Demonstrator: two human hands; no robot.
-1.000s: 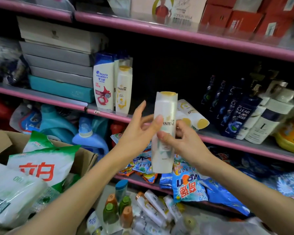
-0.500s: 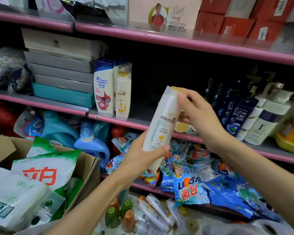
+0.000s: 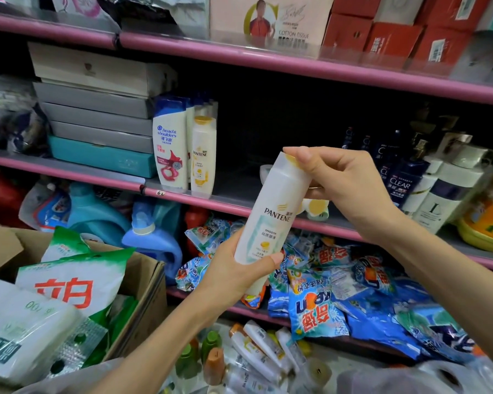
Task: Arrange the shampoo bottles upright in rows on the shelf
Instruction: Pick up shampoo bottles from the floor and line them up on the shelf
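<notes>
I see a white Pantene bottle point(image 3: 271, 220) with a yellow cap held up in the air, in front of the middle pink shelf point(image 3: 239, 207). It leans, with its top tipped to the right. My left hand point(image 3: 234, 274) grips the bottom of the bottle, with the thumb across the front. My right hand point(image 3: 345, 183) holds the top, with the fingers curled over the cap.

Behind it on the shelf stand two bottles, straight up and touching side by side: a Head & Shoulders bottle point(image 3: 170, 146) and a smaller Pantene bottle point(image 3: 203, 155). More bottles stand in rows behind them. One bottle with a yellow cap point(image 3: 316, 208) lies on its side on the shelf, just behind the one I hold. Far to the right stand dark Clear bottles point(image 3: 399, 183).

Left of the standing bottles is a stack of flat boxes point(image 3: 97, 109). Down below on the next shelf lie blue soap powder bags point(image 3: 319, 305) and blue jugs point(image 3: 151, 240). A cardboard box point(image 3: 143, 294) with a green and white bag sits at the lower left. At the very bottom lies a pile of more bottles point(image 3: 256, 354), all on their sides.
</notes>
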